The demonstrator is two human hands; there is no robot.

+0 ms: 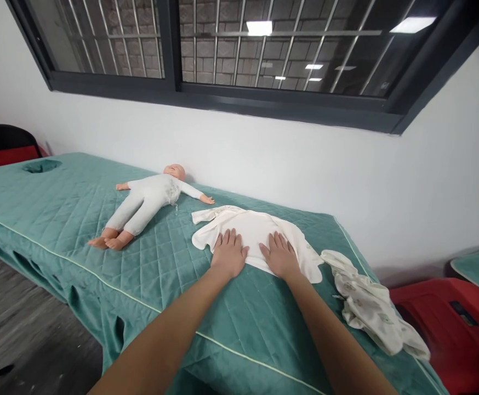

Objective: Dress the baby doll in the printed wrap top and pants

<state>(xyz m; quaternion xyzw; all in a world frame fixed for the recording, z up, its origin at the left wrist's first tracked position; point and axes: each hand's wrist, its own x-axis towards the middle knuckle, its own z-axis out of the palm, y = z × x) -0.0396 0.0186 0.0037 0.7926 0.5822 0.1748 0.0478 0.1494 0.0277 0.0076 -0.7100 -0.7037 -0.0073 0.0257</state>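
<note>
A small white baby garment lies spread on the green quilted bed cover. My left hand rests flat on its near left part, fingers stretched out. On the right part, my right hand lies the same way, palm down with the fingers spread. Both hands touch the cloth and grip nothing. Beside the garment to the right is a crumpled patterned baby garment, partly over the bed's edge. To the left a baby doll with a white cloth body lies on its back, arms out.
Behind the bed stands a white wall with a dark-framed barred window. A red plastic chair is close at the right, and a black and red chair is at the far left. The bed has a face hole.
</note>
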